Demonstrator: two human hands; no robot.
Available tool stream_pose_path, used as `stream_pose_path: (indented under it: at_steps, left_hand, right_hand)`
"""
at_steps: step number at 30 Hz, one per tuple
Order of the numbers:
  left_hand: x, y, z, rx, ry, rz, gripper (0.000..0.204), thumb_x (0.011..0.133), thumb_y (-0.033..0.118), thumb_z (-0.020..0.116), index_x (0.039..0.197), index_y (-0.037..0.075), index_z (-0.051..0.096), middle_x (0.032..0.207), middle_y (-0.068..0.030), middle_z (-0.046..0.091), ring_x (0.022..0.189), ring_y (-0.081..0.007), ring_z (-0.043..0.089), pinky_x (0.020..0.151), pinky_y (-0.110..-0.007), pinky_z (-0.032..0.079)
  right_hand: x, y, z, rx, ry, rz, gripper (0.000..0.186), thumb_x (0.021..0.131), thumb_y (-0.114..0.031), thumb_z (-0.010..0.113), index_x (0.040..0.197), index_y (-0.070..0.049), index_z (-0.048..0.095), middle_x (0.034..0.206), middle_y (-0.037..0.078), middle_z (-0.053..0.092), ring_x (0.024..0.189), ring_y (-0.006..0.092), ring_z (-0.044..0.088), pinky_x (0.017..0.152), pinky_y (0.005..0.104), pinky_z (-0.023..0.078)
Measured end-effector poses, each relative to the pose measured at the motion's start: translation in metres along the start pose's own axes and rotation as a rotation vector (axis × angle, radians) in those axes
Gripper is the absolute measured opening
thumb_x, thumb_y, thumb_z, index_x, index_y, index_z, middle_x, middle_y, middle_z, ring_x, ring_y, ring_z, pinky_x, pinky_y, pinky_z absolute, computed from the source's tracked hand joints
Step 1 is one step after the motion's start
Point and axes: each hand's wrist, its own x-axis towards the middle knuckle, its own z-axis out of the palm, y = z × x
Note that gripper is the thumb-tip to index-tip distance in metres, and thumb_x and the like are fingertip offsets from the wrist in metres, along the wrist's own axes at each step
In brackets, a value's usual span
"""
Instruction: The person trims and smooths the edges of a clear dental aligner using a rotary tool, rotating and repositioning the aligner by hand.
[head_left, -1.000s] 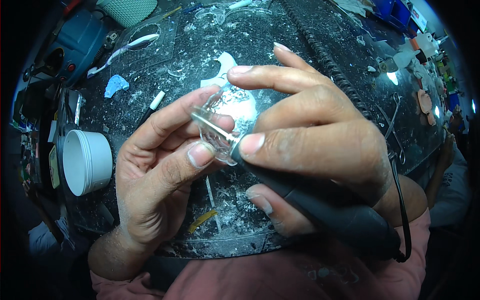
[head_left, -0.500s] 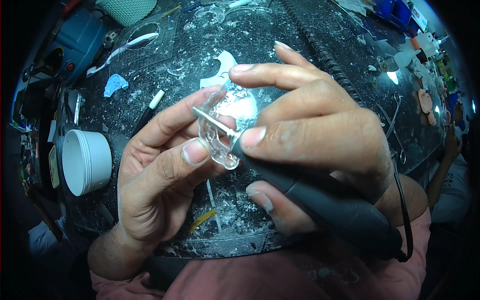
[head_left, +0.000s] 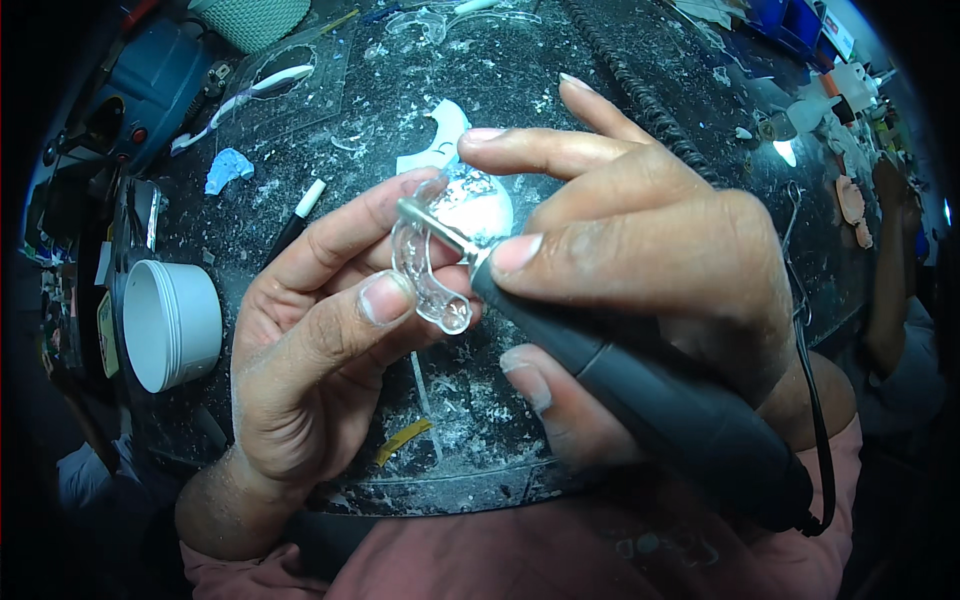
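Head: clear piece (head_left: 415,264) between left fingers (head_left: 345,228)

Upper centre, a hand could pass over the tabletop (head_left: 525,90) between the white curved piece (head_left: 448,125) and the ribbed black hose (head_left: 630,85). At left, the white tub (head_left: 195,325) and capped marker (head_left: 311,198) obstruct sideways room beside the left hand (head_left: 320,340).

From here I see a clear curved glossy-plastic piece (head_left: 411,250), a thick matt-black handpiece (head_left: 650,400) and its slim shiny metal bit (head_left: 436,226).
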Motion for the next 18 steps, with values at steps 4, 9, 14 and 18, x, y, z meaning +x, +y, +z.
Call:
stream_pose_path:
  at_steps: [4, 9, 14, 18]
  left_hand:
    - [0.0, 0.0, 0.0, 0.003, -0.018, 0.029, 0.049, 0.079, 0.007, 0.053, 0.123, -0.006, 0.036, 0.116, -0.0178, 0.049, 0.107, -0.0234, 0.05, 0.093, -0.035, 0.04]
    - [0.0, 0.0, -0.003, 0.223, 0.008, 0.125, 0.047, 0.078, 0.004, 0.053, 0.121, -0.007, 0.038, 0.114, -0.0182, 0.05, 0.106, -0.0227, 0.05, 0.093, -0.035, 0.04]
    - [0.0, -0.003, -0.002, 0.414, 0.024, 0.352, 0.044, 0.077, 0.002, 0.053, 0.119, -0.007, 0.042, 0.111, -0.0175, 0.052, 0.103, -0.0193, 0.051, 0.091, -0.032, 0.04]
    - [-0.002, -0.003, -0.004, 0.395, 0.059, 0.362, 0.044, 0.077, 0.0, 0.053, 0.119, -0.007, 0.043, 0.112, -0.0177, 0.052, 0.101, -0.0187, 0.052, 0.09, -0.032, 0.04]
  right_hand:
    - [0.0, 0.001, 0.0, 0.003, -0.016, -0.024, 0.029, 0.065, -0.021, 0.069, 0.089, -0.008, 0.061, 0.083, 0.007, 0.058, 0.102, 0.037, 0.053, 0.097, 0.0562, 0.022]
    - [-0.002, -0.006, 0.0, -0.009, -0.039, -0.075, 0.029, 0.065, -0.021, 0.069, 0.089, -0.008, 0.061, 0.083, 0.008, 0.058, 0.101, 0.0373, 0.053, 0.097, 0.0565, 0.021]
    - [-0.003, -0.018, -0.001, 0.075, 0.055, 0.091, 0.032, 0.066, -0.019, 0.069, 0.094, -0.008, 0.058, 0.084, 0.009, 0.058, 0.102, 0.0406, 0.051, 0.096, 0.0601, 0.019]
    - [-0.005, -0.008, 0.009, 0.135, 0.072, 0.043, 0.032, 0.066, -0.017, 0.069, 0.094, -0.007, 0.057, 0.085, 0.01, 0.057, 0.103, 0.0416, 0.05, 0.096, 0.0602, 0.017]
